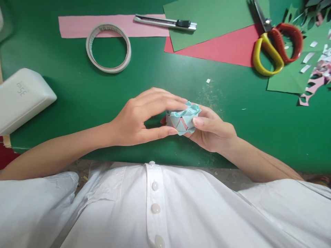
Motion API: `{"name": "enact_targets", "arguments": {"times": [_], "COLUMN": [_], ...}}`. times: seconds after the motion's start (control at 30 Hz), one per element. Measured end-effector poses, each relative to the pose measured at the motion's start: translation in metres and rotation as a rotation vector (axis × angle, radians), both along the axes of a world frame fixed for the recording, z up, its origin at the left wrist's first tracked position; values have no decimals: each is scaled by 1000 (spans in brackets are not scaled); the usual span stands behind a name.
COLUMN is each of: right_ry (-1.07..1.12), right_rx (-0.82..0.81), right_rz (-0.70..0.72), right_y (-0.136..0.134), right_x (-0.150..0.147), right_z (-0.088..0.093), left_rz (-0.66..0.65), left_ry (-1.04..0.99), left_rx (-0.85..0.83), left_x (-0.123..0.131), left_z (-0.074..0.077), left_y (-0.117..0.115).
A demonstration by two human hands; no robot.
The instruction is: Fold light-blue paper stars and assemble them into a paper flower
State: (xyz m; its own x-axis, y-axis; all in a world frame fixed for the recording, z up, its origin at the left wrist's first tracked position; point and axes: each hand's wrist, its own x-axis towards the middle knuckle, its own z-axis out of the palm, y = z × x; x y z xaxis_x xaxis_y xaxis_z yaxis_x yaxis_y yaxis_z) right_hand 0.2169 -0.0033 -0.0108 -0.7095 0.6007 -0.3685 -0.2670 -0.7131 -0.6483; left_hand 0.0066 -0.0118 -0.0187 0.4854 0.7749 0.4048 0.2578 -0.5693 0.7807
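Note:
A small light-blue folded paper piece with pink zigzag strips on its side and curled points on top is held between both hands over the green table, near its front edge. My left hand grips it from the left, thumb at the lower front and fingers across the top and back. From the right, my right hand holds it with the thumb on its front side; the other fingers are partly hidden behind and under it.
Tape roll, pink strip, cutter, green sheet, red paper and scissors lie along the back. A white box stands left. Cut scraps lie far right on the green table.

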Motion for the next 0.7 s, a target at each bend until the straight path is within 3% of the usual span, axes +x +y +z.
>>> {"name": "enact_targets", "arguments": {"times": [0.2, 0.7], "right_ry": [-19, -21], "right_rx": [-7, 32], "right_rz": [-56, -98], "right_y": [-3, -9], "right_x": [-1, -2], "right_z": [-2, -8], "left_rz": [64, 32], "left_ry": [-88, -87], "left_rx": [219, 164], "left_x": [1, -2], "left_z": [1, 2], "left_y": [0, 1]}}
